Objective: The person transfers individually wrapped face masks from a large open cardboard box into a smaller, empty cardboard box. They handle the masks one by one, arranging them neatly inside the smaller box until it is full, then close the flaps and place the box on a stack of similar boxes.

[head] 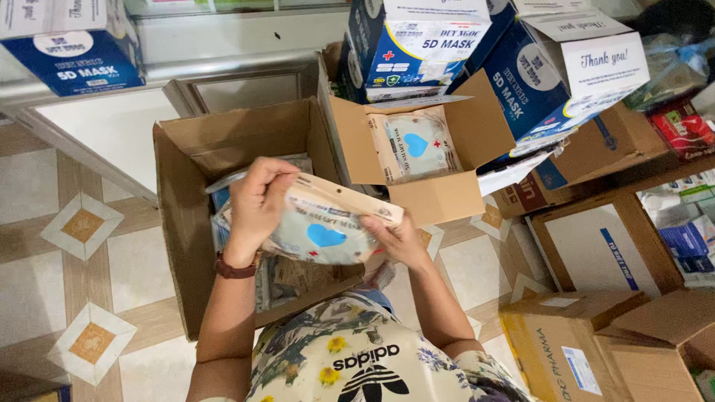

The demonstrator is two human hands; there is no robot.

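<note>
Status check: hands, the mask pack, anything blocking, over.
Left hand and right hand both grip a clear plastic mask pack with blue heart. Held above open brown cardboard box. Nothing blocking.

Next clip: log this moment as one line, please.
left hand: grips mask pack top-left | right hand: holds its right edge | pack: over large open carton | small open carton: another pack inside

Two hands (257, 205) (398, 238) are counted, one mask packet (328, 223) held between them, one packet (413, 145) in the far small carton (439, 197), and one large open carton (186, 223) at left.
</note>
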